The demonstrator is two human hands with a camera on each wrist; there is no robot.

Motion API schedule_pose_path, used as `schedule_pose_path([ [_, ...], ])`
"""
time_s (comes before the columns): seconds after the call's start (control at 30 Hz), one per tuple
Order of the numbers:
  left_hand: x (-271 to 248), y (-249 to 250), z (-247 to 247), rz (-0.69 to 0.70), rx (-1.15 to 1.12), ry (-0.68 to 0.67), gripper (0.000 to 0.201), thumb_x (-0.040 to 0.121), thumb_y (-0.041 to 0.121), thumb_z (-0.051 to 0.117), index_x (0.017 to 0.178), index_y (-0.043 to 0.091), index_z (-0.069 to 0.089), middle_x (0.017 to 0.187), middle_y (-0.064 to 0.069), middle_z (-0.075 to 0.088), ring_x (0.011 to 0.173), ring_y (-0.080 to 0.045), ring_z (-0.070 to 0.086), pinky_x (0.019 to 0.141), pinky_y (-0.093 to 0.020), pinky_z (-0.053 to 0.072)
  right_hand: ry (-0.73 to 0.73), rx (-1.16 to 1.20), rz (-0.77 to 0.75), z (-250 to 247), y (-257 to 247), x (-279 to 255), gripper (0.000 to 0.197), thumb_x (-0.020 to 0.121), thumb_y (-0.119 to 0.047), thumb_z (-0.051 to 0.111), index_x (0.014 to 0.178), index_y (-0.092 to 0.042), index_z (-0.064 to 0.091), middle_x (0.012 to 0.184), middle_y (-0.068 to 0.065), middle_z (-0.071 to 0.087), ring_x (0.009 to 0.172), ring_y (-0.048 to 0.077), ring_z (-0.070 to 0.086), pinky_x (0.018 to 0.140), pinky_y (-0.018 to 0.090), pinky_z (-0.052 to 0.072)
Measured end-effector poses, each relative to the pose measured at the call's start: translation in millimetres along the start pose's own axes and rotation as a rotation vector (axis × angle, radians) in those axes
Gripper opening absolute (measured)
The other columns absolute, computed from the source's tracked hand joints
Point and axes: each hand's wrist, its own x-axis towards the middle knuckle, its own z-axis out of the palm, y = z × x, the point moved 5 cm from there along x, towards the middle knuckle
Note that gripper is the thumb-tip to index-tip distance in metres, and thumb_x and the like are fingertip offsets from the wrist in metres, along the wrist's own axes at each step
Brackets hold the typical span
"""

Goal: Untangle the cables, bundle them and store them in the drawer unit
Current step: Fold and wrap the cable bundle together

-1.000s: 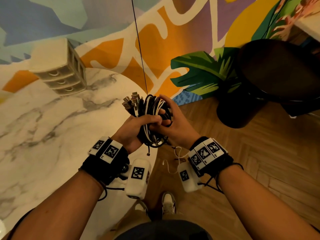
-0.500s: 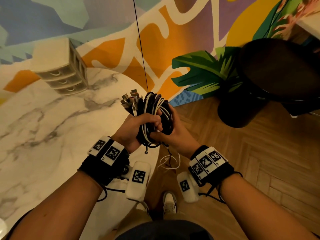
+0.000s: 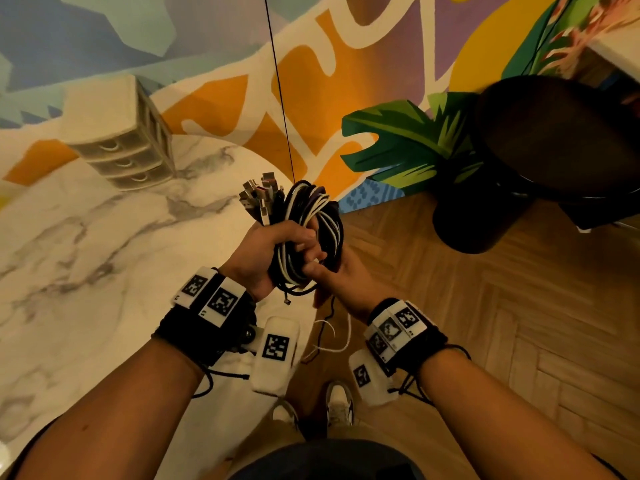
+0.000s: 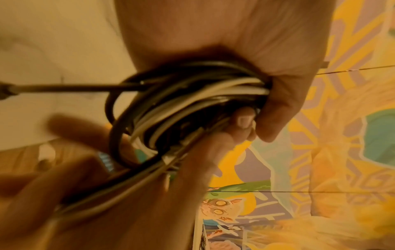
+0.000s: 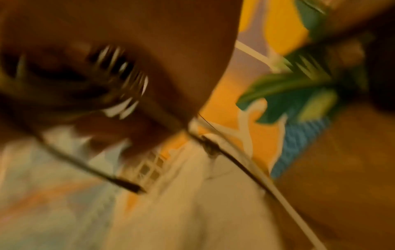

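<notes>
Up and left of the fingers, well apart, on the table (image 3: 86, 258): drawer unit (image 3: 117, 140), fronts facing near-left. Left hand (image 3: 266, 251) clenched round the cable bundle (image 3: 304, 237), plugs upward; right hand (image 3: 341, 278) pinching strands below. Left nearer.

Both forearms reach forward, wrists close together, each wrapped in a black band with white tags. The left hand (image 3: 266, 251) is fisted, fingers curled tight round what it holds. The right hand (image 3: 337, 275) sits just beside it, touching, its fingers curled in against the same load.
</notes>
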Motion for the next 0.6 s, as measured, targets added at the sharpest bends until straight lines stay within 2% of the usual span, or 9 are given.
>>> schedule_pose_path([
  [0.07, -1.2, 7.0, -3.6, 0.017, -0.013, -0.023, 0.01, 0.063, 0.005, 0.058, 0.073, 0.008, 0.057, 0.05, 0.0, 0.035, 0.047, -0.015, 0.04, 0.057, -0.026, 0.047, -0.232, 0.001, 0.114, 11.3, 1.0, -8.7, 0.028, 0.084, -0.032, 0.061, 0.106, -0.017, 0.053, 0.073, 0.005, 0.064, 0.051, 0.013, 0.057, 0.048, 0.021, 0.05],
  [0.1, -1.0, 11.6, -6.5, 0.034, -0.014, -0.04, 0.013, 0.059, 0.007, 0.061, 0.07, 0.009, 0.056, 0.049, 0.001, 0.035, 0.046, -0.015, 0.038, 0.056, -0.025, 0.047, -0.319, -0.046, 0.167, 13.3, 3.6, -13.1, 0.022, 0.088, -0.028, 0.06, 0.103, -0.013, 0.056, 0.068, 0.005, 0.06, 0.05, 0.011, 0.054, 0.049, 0.018, 0.047],
  [0.2, -1.4, 21.0, -6.0, 0.051, 0.013, -0.156, 0.024, 0.048, 0.018, 0.074, 0.064, 0.012, 0.056, 0.047, 0.003, 0.034, 0.043, -0.014, 0.037, 0.055, -0.024, 0.045, -0.322, -0.3, 0.228, 8.0, 10.8, -11.5, 0.01, 0.088, -0.023, 0.065, 0.086, -0.013, 0.063, 0.062, -0.006, 0.057, 0.051, 0.005, 0.053, 0.053, 0.02, 0.046],
  [0.3, -7.5, 19.0, 1.0, 0.003, 0.089, -0.292, 0.031, 0.049, 0.022, 0.078, 0.065, 0.007, 0.055, 0.046, 0.0, 0.036, 0.04, -0.015, 0.038, 0.052, -0.024, 0.042, -0.245, -0.511, 0.096, 9.9, 7.4, 3.1, 0.005, 0.088, -0.019, 0.064, 0.089, -0.017, 0.06, 0.074, -0.008, 0.06, 0.062, 0.001, 0.058, 0.062, 0.021, 0.052],
  [0.4, -18.2, 13.5, 6.0, -0.091, 0.264, -0.39, 0.024, 0.05, 0.015, 0.075, 0.061, 0.003, 0.058, 0.045, -0.004, 0.041, 0.038, -0.017, 0.04, 0.051, -0.024, 0.043, -0.269, -0.665, 0.1, 4.4, 3.0, 9.1, 0.013, 0.089, -0.012, 0.061, 0.101, -0.007, 0.06, 0.096, 0.012, 0.062, 0.089, 0.026, 0.057, 0.089, 0.042, 0.05],
  [0.43, -22.4, 13.4, 8.2, -0.12, 0.339, -0.406, 0.022, 0.05, 0.011, 0.071, 0.06, -0.002, 0.057, 0.044, -0.006, 0.045, 0.037, -0.018, 0.042, 0.049, -0.024, 0.044, -0.253, -0.769, 0.149, -4.1, 2.2, 10.5, 0.02, 0.089, -0.011, 0.061, 0.106, -0.003, 0.061, 0.098, 0.013, 0.062, 0.092, 0.027, 0.055, 0.094, 0.044, 0.047],
  [0.5, -29.4, 11.1, 10.4, -0.194, 0.518, -0.412, 0.021, 0.05, 0.005, 0.07, 0.057, -0.006, 0.055, 0.047, -0.007, 0.053, 0.038, -0.017, 0.049, 0.045, -0.021, 0.045, -0.236, -0.975, 0.196, -21.6, 2.2, 16.2, 0.016, 0.087, -0.01, 0.061, 0.101, -0.002, 0.065, 0.083, 0.006, 0.061, 0.084, 0.022, 0.054, 0.089, 0.04, 0.049],
  [0.53, -31.9, 7.4, 10.8, -0.238, 0.61, -0.42, 0.017, 0.052, -0.001, 0.072, 0.058, -0.002, 0.057, 0.05, -0.005, 0.057, 0.04, -0.015, 0.053, 0.043, -0.02, 0.046, -0.237, -1.04, 0.168, -27.2, -0.9, 19.4, 0.007, 0.086, -0.011, 0.061, 0.089, -0.008, 0.066, 0.075, 0.001, 0.058, 0.076, 0.019, 0.054, 0.079, 0.039, 0.05],
  [0.6, -34.5, -5.0, 10.2, -0.305, 0.792, -0.471, 0.026, 0.065, -0.012, 0.071, 0.062, 0.012, 0.061, 0.057, -0.001, 0.061, 0.048, -0.01, 0.057, 0.046, -0.02, 0.046, -0.178, -1.11, 0.128, -38.9, -8.1, 27.5, 0.015, 0.083, -0.018, 0.065, 0.07, -0.021, 0.058, 0.068, -0.007, 0.055, 0.062, 0.008, 0.049, 0.06, 0.029, 0.042],
])
